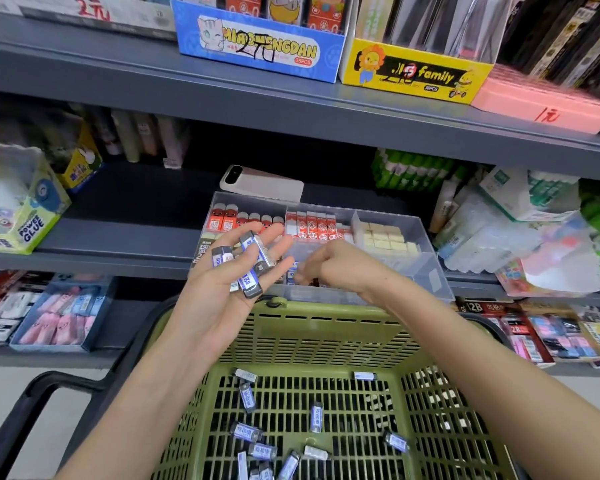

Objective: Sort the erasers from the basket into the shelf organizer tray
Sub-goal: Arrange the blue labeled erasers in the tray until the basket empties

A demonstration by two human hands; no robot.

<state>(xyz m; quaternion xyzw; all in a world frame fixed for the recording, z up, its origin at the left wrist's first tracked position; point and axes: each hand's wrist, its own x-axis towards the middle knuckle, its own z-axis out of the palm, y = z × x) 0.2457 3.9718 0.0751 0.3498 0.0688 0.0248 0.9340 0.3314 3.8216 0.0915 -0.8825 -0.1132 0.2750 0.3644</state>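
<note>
Head view: handful of erasers lies loose on L hand, palm up, fingers near straight, nothing clamping them. The hand is over the front-left corner of the organizer tray, just above the basket rim.

Risk: any tilt of that palm and the stack prob slides off the fingertips, into the wrong compartment, back into the basket, or past the rim to the floor.

They're short bars w/ blue-white sleeves. Long axes mostly run along the fingers, toward the shelf; one or two sit skewed across.

R hand is curled over the tray's front compartment, fingertips blurred, so can't tell if it pinches an eraser.

More erasers lie flat on the basket floor, pointing every which way. A phone lies behind the tray.
</note>
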